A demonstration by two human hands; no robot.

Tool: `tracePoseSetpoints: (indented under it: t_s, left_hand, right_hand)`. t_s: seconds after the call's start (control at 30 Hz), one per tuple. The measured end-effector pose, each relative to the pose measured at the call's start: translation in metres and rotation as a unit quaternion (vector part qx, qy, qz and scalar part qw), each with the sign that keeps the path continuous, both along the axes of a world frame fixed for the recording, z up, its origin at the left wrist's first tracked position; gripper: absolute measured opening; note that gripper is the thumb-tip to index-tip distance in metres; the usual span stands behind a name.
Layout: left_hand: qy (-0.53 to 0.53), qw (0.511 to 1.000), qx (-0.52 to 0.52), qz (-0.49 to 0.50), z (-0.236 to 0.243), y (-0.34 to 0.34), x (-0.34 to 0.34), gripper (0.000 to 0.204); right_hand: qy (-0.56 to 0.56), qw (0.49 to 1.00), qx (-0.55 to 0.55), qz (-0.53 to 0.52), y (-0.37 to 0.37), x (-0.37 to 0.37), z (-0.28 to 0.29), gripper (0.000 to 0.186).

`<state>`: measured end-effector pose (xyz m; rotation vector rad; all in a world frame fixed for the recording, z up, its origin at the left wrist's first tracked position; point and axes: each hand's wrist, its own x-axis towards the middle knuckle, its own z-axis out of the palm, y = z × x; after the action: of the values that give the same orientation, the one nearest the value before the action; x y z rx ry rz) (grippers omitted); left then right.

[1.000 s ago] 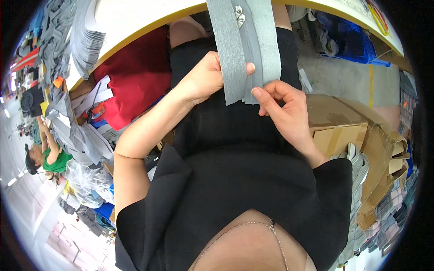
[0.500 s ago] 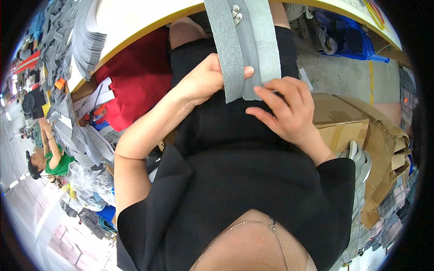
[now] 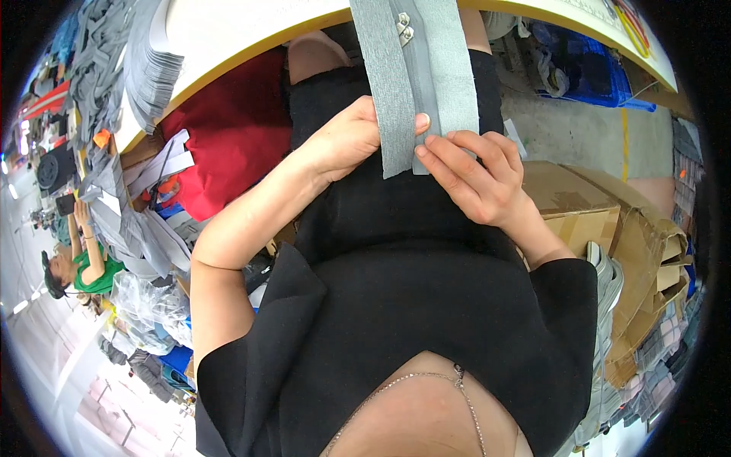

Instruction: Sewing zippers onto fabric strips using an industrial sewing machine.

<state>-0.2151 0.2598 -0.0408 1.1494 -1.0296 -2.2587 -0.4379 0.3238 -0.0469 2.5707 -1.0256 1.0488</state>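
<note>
A grey zipper strip (image 3: 421, 91) with a fabric band along each side hangs over the table edge toward my lap. Two silver zipper pulls (image 3: 404, 30) sit together near its upper end. From the left, my left hand (image 3: 346, 143) grips the strip near its lower end; its thumb tip lies on the zipper tape and the other fingers are hidden behind the fabric. My right hand (image 3: 487, 181) pinches the lower end of the tape between thumb and fingers, just below the left thumb. The right-hand band (image 3: 455, 76) looks paler than the left one.
The white table (image 3: 251, 19) has a yellow edge across the top. A stack of grey fabric pieces (image 3: 154, 72) stands on its left. Red cloth (image 3: 221, 129) hangs below. Cardboard boxes (image 3: 579, 194) and a blue crate (image 3: 601, 72) are at right. A person in green (image 3: 95, 270) works far left.
My right hand's thumb and fingers, apart before, have closed onto the lower end of the tape. The strip and my left hand have shifted slightly down and right.
</note>
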Motion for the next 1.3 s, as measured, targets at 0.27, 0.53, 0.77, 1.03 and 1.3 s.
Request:
tracePoseSetpoints:
  t_s: [0.27,0.53,0.77,1.03,1.3]
  left_hand:
    - [-0.001,1.0,0.011,0.009,0.0,0.0,-0.001,0.029]
    - [-0.075,0.991,-0.08,0.074,0.006,-0.011,-0.003,0.028]
    - [-0.089,0.984,-0.084,0.132,0.007,-0.019,-0.001,0.021]
    - [-0.042,0.922,-0.293,0.249,0.013,-0.044,0.029,0.021]
    - [-0.125,0.909,-0.331,0.219,0.019,-0.054,0.018,0.03]
  right_hand:
    - [0.004,1.0,-0.004,0.013,-0.004,0.001,0.002,0.025]
    - [0.013,0.999,0.02,0.035,-0.005,-0.002,0.008,0.024]
    - [0.001,0.999,0.022,0.038,-0.002,0.0,0.007,0.022]
    - [-0.074,0.994,0.068,0.038,-0.001,0.001,0.012,0.028]
    - [-0.295,0.94,0.168,0.026,0.016,0.016,-0.009,0.031]
